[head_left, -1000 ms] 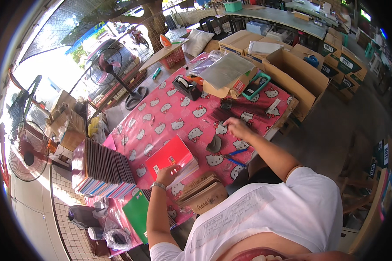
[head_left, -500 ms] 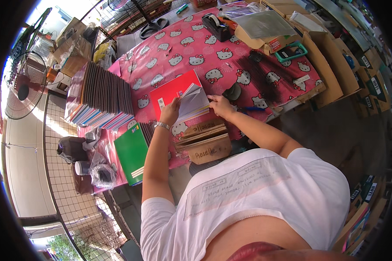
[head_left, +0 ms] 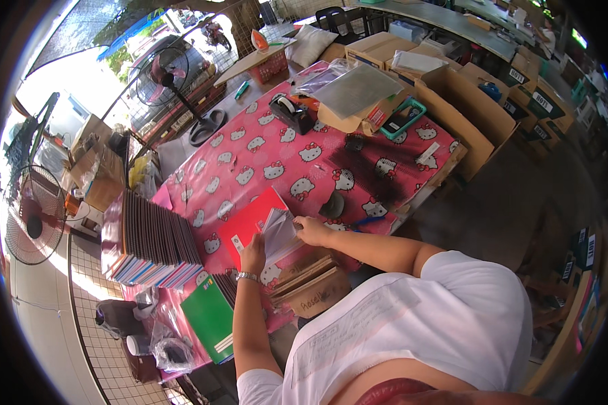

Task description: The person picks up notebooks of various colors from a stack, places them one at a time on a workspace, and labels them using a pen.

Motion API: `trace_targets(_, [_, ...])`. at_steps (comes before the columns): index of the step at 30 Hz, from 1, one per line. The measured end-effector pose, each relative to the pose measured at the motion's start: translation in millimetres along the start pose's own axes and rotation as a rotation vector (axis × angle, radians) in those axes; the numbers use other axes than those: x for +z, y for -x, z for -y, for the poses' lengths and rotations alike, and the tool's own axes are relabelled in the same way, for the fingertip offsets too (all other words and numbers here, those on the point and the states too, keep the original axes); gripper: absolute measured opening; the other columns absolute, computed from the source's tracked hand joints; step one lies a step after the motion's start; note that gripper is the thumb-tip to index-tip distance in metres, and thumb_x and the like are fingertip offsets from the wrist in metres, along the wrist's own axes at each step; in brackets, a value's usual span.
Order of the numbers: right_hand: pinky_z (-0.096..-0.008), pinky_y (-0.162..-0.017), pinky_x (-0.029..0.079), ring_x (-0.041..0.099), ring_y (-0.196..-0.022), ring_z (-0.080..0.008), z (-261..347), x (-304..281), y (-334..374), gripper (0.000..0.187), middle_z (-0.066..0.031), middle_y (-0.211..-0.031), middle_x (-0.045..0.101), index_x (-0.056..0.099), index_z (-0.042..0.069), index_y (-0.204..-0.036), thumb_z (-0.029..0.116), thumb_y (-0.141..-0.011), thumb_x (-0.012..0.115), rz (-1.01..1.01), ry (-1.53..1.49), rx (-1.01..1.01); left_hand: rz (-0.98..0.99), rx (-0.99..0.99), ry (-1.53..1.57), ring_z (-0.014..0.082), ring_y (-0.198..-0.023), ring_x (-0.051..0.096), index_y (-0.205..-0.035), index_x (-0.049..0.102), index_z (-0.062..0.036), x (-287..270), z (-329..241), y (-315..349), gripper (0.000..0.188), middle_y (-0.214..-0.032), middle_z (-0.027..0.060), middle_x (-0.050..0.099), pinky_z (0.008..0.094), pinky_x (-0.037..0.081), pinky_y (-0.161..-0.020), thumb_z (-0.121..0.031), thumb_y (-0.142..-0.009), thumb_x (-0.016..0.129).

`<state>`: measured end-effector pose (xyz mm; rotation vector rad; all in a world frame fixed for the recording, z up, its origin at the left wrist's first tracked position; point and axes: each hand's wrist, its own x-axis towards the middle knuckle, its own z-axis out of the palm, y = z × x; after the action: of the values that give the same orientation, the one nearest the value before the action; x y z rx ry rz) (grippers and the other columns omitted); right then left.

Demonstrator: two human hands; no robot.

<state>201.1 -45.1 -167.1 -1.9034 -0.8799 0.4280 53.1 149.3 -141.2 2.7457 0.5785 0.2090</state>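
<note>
A red-covered notebook [head_left: 250,214] lies on the pink patterned tablecloth, its white pages [head_left: 277,237] lifted and bent near the right side. My left hand [head_left: 252,256], a metal watch on its wrist, grips the notebook's near-left part by the raised pages. At the right edge of the pages is my right hand [head_left: 311,231], its fingers curled and closed on them. To the left stand a tall stack of spiral notebooks [head_left: 152,233] and a green notebook pile [head_left: 209,317]. Cardboard pieces [head_left: 311,290] sit between my arms and body.
Dark thin wire coils [head_left: 368,172] lie right of the notebook, near a small dark object [head_left: 332,204] and a blue pen [head_left: 369,220]. Farther back are a tape dispenser [head_left: 292,113], a green basket [head_left: 404,119] and open cardboard boxes [head_left: 476,101]. Fans [head_left: 35,226] stand at the left.
The view has tilted up, so the table appears lower and more background shows. The bent pages look more upright; both hands stay at the notebook.
</note>
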Motion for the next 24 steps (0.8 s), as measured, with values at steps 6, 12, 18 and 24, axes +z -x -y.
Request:
trace_targets(6, [-0.0294, -0.049, 0.044, 0.052, -0.053, -0.0163, 20.3, -12.8, -12.1, 0.033, -0.0061, -0.074, 0.059, 0.065, 0.001, -0.113, 0.011, -0.082, 0.06, 0.128, -0.661, 0.345, -0.02, 0.05, -0.007, 0.045, -0.079, 0.065, -0.12, 0.054, -0.0122, 3.0, 6.7, 9.9, 0.028, -0.083, 0.0214, 0.068, 0.0539, 0.05, -0.067, -0.028, -0.099, 0.047])
trace_targets(12, [-0.0219, -0.041, 0.031, 0.032, -0.042, -0.0054, 11.5, -41.3, -30.5, 0.011, 0.0048, -0.058, 0.04, 0.06, 0.007, -0.092, 0.009, -0.084, 0.054, 0.471, -1.164, 0.725, -0.026, 0.097, -0.059, 0.0391, -0.09, 0.067, -0.124, 0.053, -0.012, -5.4, -28.1, 14.1, 0.044, -0.107, 0.0175, 0.068, 0.05, 0.054, -0.072, -0.038, -0.09, 0.061])
trace_targets(18, [-0.0208, -0.046, 0.032, 0.035, -0.045, -0.0038, 32.7, -49.0, -36.0, 0.012, 0.0077, -0.064, 0.043, 0.054, 0.012, -0.101, 0.013, -0.09, 0.053, 0.572, -1.44, 0.555, 0.023, 0.116, -0.2, 0.0434, -0.078, 0.066, -0.118, 0.049, -0.0103, 3.7, -31.9, -5.4, 0.039, -0.102, 0.0179, 0.064, 0.0513, 0.056, -0.063, -0.037, -0.091, 0.061])
trace_targets(24, [-0.0234, -0.051, 0.04, 0.044, -0.052, -0.0077, 35.2, -64.6, -38.9, 0.023, 0.0001, -0.086, 0.06, 0.056, 0.01, -0.114, 0.013, -0.091, 0.053, 0.367, -0.977, 0.458, 0.012, 0.139, -0.071, 0.0463, -0.075, 0.064, -0.117, 0.052, -0.0085, -0.5, -1.4, -25.6, 0.027, -0.088, 0.0243, 0.066, 0.0574, 0.051, -0.064, -0.027, -0.096, 0.051])
